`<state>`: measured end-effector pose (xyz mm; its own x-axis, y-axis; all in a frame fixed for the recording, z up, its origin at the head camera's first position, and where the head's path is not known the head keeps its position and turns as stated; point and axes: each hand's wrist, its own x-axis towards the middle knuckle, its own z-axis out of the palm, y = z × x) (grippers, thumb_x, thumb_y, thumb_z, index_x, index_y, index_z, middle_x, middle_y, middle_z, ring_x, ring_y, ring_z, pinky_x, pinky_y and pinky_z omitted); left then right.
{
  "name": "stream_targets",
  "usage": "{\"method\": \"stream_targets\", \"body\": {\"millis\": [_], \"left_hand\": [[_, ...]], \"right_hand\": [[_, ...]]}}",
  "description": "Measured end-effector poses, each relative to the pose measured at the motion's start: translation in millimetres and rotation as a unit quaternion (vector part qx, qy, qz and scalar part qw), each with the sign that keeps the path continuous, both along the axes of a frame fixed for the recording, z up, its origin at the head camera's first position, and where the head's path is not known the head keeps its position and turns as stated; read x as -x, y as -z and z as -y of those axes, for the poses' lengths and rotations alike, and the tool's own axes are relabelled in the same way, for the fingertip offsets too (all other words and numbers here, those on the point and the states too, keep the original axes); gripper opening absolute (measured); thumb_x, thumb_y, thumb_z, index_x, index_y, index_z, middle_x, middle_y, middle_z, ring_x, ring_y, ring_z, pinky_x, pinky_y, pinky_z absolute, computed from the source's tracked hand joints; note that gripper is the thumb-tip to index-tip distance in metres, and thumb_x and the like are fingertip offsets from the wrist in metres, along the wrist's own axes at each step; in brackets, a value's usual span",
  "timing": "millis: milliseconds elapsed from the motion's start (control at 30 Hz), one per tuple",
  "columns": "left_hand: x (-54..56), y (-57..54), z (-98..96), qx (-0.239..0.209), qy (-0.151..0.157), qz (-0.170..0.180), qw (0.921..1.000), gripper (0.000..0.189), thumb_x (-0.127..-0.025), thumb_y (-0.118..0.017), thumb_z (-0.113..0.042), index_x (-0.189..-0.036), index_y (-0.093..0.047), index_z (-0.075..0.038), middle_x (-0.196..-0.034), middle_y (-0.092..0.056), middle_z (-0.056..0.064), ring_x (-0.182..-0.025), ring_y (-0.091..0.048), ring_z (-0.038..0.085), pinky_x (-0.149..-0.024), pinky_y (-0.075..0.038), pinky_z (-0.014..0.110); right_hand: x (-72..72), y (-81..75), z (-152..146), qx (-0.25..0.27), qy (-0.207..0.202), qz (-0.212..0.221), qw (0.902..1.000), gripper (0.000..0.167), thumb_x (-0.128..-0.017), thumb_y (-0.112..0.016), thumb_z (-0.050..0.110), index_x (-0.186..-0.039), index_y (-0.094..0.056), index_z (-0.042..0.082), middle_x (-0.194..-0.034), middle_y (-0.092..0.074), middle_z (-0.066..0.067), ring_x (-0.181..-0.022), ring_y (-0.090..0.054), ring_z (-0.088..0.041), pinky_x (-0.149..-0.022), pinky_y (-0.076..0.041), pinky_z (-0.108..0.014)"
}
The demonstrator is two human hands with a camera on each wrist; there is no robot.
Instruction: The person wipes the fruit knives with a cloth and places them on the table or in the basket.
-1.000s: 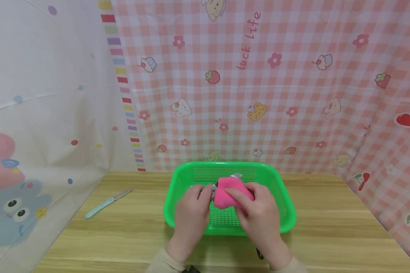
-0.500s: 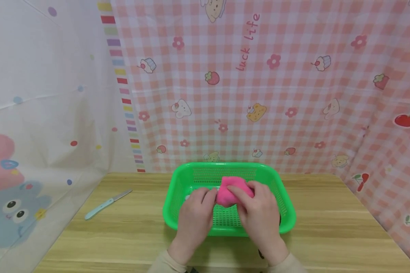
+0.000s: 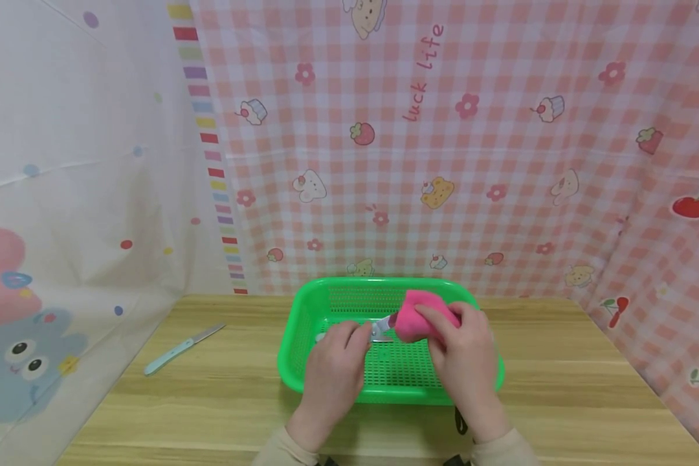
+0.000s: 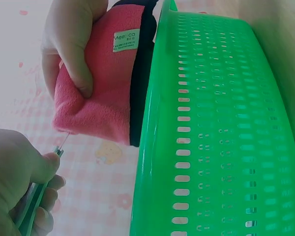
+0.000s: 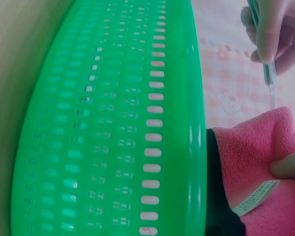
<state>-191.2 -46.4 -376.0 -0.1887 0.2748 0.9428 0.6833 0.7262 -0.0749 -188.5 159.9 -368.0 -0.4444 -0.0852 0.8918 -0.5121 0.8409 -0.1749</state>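
Gripping the green-handled blade [image 3: 381, 327], the left hand [image 3: 334, 362] aims it rightward, long axis slanting slightly away, into pink cloth [image 3: 418, 317] pinched by the right hand [image 3: 467, 353].

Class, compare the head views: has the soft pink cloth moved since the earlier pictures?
Yes: the soft pink cloth has shifted rightward, towards the right end of the rectangular, perforated green plastic basket.

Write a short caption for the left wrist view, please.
Above a green basket, the left hand grips a green-handled utensil, its metal end at the pink cloth in the right hand.
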Motion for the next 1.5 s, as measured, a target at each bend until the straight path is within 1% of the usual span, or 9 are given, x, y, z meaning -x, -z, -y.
{"method": "stream_targets", "body": {"millis": [233, 367, 667, 767, 1000, 1133, 1333, 1433, 1500], "left_hand": [[1.3, 1.6, 1.1, -0.001, 0.002, 0.012, 0.9999, 0.022, -0.098, -0.055, -0.018, -0.102, -0.067, 0.000, -0.086, -0.062, 0.008, -0.070, -0.061, 0.021, -0.055, -0.053, 0.028], [2.6, 2.4, 2.1, -0.004, 0.003, 0.019, 0.9998, 0.020, -0.094, -0.059, -0.016, -0.103, -0.067, 0.000, -0.087, -0.063, 0.008, -0.071, -0.062, 0.022, -0.056, -0.054, 0.030], [4.6, 2.9, 4.3, -0.016, 0.009, 0.023, 0.9996, 0.018, -0.095, -0.059, -0.015, -0.101, -0.067, 0.000, -0.086, -0.063, 0.009, -0.071, -0.063, 0.023, -0.056, -0.054, 0.031], [4.2, 2.9, 5.1, -0.017, 0.009, 0.034, 0.9992, 0.018, -0.095, -0.060, -0.016, -0.101, -0.066, 0.000, -0.086, -0.063, 0.009, -0.071, -0.062, 0.023, -0.057, -0.054, 0.031], [3.6, 3.2, 7.4, -0.019, 0.007, 0.064, 0.9977, 0.018, -0.089, -0.065, -0.013, -0.101, -0.066, 0.001, -0.087, -0.064, 0.011, -0.072, -0.063, 0.023, -0.057, -0.055, 0.032], [4.4, 3.3, 7.9, -0.021, 0.006, 0.055, 0.9983, 0.019, -0.086, -0.069, -0.011, -0.101, -0.066, 0.000, -0.087, -0.063, 0.010, -0.071, -0.062, 0.022, -0.055, -0.054, 0.031], [4.5, 2.8, 7.3, -0.022, 0.002, 0.050, 0.9985, 0.020, -0.084, -0.071, -0.010, -0.101, -0.067, 0.000, -0.087, -0.063, 0.009, -0.070, -0.062, 0.022, -0.053, -0.053, 0.029], [4.4, 3.5, 6.7, -0.023, 0.004, 0.052, 0.9983, 0.019, -0.084, -0.072, -0.010, -0.100, -0.067, -0.001, -0.086, -0.064, 0.009, -0.071, -0.062, 0.021, -0.053, -0.053, 0.029], [3.6, 3.7, 6.2, -0.022, 0.002, 0.063, 0.9978, 0.018, -0.085, -0.072, -0.010, -0.100, -0.067, -0.001, -0.086, -0.064, 0.009, -0.071, -0.063, 0.021, -0.054, -0.053, 0.028]], "right_hand": [[-1.8, -1.5, -9.2, -0.002, 0.029, 0.006, 0.9996, 0.048, -0.066, -0.077, -0.008, -0.106, -0.076, 0.018, -0.097, -0.059, -0.023, -0.083, -0.055, -0.042, -0.062, -0.048, -0.053], [-3.4, -2.2, -13.2, 0.006, 0.033, 0.008, 0.9994, 0.045, -0.067, -0.076, -0.007, -0.105, -0.075, 0.017, -0.097, -0.059, -0.025, -0.082, -0.055, -0.043, -0.062, -0.048, -0.054], [-8.4, -5.1, -18.6, 0.031, 0.029, 0.000, 0.9991, 0.043, -0.068, -0.075, -0.006, -0.104, -0.075, 0.017, -0.094, -0.059, -0.023, -0.081, -0.054, -0.041, -0.063, -0.045, -0.052], [-11.2, -7.1, -19.8, 0.034, 0.030, -0.005, 0.9989, 0.045, -0.067, -0.077, -0.008, -0.105, -0.075, 0.017, -0.096, -0.059, -0.024, -0.082, -0.054, -0.041, -0.064, -0.044, -0.052], [-19.8, -13.1, -19.9, 0.046, 0.017, -0.014, 0.9987, 0.046, -0.067, -0.077, -0.008, -0.106, -0.075, 0.017, -0.096, -0.058, -0.024, -0.083, -0.054, -0.041, -0.066, -0.042, -0.051], [-23.6, -14.3, -19.0, 0.039, 0.011, -0.011, 0.9991, 0.046, -0.067, -0.077, -0.007, -0.106, -0.075, 0.017, -0.095, -0.059, -0.024, -0.082, -0.054, -0.040, -0.067, -0.042, -0.052], [-28.6, -13.7, -11.6, 0.000, -0.016, -0.009, 0.9998, 0.044, -0.070, -0.075, -0.005, -0.108, -0.075, 0.018, -0.094, -0.059, -0.022, -0.079, -0.055, -0.037, -0.065, -0.045, -0.049], [-27.2, -11.9, -3.5, -0.011, -0.036, -0.034, 0.9987, 0.045, -0.070, -0.071, -0.004, -0.107, -0.075, 0.020, -0.092, -0.059, -0.020, -0.076, -0.055, -0.035, -0.061, -0.046, -0.047], [-25.6, -10.4, 3.2, -0.011, -0.051, -0.052, 0.9973, 0.044, -0.070, -0.069, -0.003, -0.106, -0.076, 0.021, -0.091, -0.059, -0.019, -0.074, -0.056, -0.035, -0.059, -0.047, -0.046]]}}
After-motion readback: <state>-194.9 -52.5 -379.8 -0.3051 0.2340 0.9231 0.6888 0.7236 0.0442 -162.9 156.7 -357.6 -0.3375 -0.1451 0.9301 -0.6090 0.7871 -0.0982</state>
